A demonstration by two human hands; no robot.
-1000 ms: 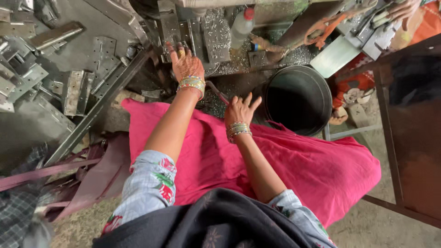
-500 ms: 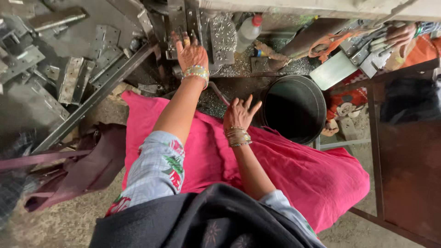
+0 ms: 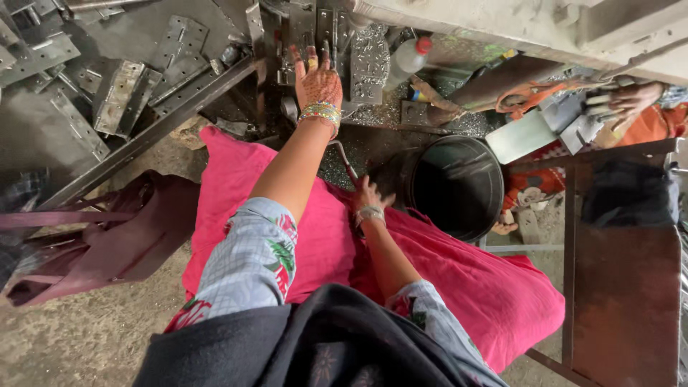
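Underfoot, the ground [image 3: 72, 337] is bare, gritty earth, and a bright pink cloth [image 3: 494, 294] is spread over it in front of the person. Beyond the cloth sits a low, dark work surface crowded with grey metal hinge plates [image 3: 125, 86], a long steel angle bar [image 3: 150, 132] running diagonally, and a scatter of shiny metal filings [image 3: 373, 54]. A maroon bag [image 3: 107, 236] lies slumped at the left, and a rusty brown metal table [image 3: 623, 287] stands at the right.

The left hand [image 3: 319, 82] is stretched forward with its fingers spread and flat, resting on the metal pieces at the base of the machine; bangles circle its wrist. The right hand [image 3: 369, 197] is lower and nearer the body, fingers curled loosely around the handle of a thin tool [image 3: 344, 159] that slants up between the 2 hands. Whether the grip is firm I cannot tell. A black round bucket [image 3: 455, 186] stands just beside the right hand, on the far edge of the cloth.

A white plastic bottle with a red cap [image 3: 408, 57] leans among the filings, right of the left hand. Another person's hand [image 3: 631, 97] shows at the upper right, beside an orange garment [image 3: 656, 125] and a pale green flat box [image 3: 523, 136].
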